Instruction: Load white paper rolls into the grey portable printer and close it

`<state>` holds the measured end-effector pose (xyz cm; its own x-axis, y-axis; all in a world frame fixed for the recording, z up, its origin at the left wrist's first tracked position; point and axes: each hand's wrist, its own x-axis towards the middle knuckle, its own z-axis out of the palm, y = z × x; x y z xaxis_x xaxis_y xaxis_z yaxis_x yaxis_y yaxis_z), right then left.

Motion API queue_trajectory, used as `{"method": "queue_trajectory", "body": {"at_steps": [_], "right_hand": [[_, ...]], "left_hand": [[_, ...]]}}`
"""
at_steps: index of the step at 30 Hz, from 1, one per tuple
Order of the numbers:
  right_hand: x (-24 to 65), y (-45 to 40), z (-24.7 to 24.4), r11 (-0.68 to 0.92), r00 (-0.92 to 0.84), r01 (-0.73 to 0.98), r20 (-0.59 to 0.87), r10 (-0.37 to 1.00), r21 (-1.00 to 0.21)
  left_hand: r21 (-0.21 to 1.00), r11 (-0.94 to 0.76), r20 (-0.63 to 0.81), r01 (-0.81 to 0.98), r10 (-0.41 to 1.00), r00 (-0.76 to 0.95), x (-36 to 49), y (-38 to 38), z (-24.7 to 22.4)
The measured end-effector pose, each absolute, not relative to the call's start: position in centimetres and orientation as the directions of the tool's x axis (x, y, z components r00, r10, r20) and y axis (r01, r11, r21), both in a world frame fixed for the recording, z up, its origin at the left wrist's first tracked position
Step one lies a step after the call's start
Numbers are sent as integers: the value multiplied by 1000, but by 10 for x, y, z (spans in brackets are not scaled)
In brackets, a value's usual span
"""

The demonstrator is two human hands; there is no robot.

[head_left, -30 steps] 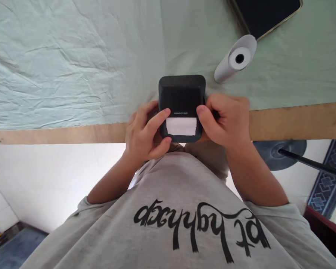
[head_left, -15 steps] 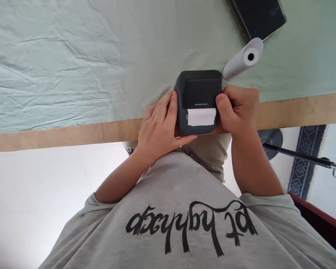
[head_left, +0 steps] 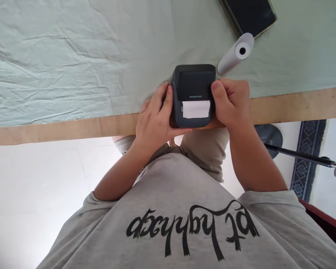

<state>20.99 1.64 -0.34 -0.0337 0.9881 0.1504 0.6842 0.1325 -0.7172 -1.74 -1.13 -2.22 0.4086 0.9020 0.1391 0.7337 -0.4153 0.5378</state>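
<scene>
A dark grey label printer [head_left: 196, 84] sits at the table's front edge, with a strip of white paper [head_left: 196, 109] out of its front slot. My left hand [head_left: 155, 116] holds the printer's left side, its fingers along the wall and the thumb stretched along the front edge. On the other side, my right hand [head_left: 233, 101] is closed against the printer's right edge, thumb pressed on the side and fingers curled. Whatever lies inside those curled fingers is hidden. Just beyond that hand lies a roll of white paper [head_left: 231, 59] with a dark core, its end partly unrolled.
A black phone-like device [head_left: 250, 16] lies at the back right, close to the paper roll. Pale green cloth [head_left: 72, 67] covers the table up to a bare wooden edge [head_left: 58, 129]. Below right, a black pole [head_left: 296, 154] with a round base stands on the floor.
The whole view has shifted slightly, so the printer, roll and device appear a little farther left and up. Both hands keep their hold on the printer.
</scene>
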Motion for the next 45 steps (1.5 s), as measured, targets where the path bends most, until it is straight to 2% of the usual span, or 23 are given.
{"method": "queue_trajectory", "body": {"at_steps": [4,8,14,19,22,26,30,32,34,37,40,45], "right_hand": [[210,20,-3,95,-47,669,85,995,-737],[212,19,-4,106,-66,667,83,994,-737],[217,11,-8,160,-57,693,168,984,-702],[218,4,-6,141,-17,661,173,985,-737],[212,4,4,126,21,643,181,983,-755],[200,9,30,198,50,608,286,957,-769],[191,17,56,174,28,644,250,968,-745],[190,21,61,144,7,733,219,976,-665],[190,26,62,120,-40,841,160,986,-528],[187,34,64,113,-129,938,-30,991,-327],[181,44,71,138,-182,969,-213,960,-206],[171,60,79,201,-210,978,-364,907,-64]], "left_hand": [[520,-455,192,723,887,420,-20,-8,-22],[531,-462,213,711,884,416,-21,-7,-22],[556,-436,159,708,892,424,-20,-9,-20],[591,-418,120,690,891,437,-21,-10,-15],[571,-434,132,697,886,444,-21,-10,-14],[542,-447,152,711,885,440,-20,-11,-15],[542,-445,156,713,887,434,-20,-11,-16],[542,-451,159,709,884,440,-20,-11,-16],[535,-459,166,709,881,444,-20,-11,-16],[522,-462,176,717,881,439,-19,-11,-16],[519,-457,173,723,884,435,-18,-11,-16],[542,-466,174,699,877,449,-22,-13,-12]]}}
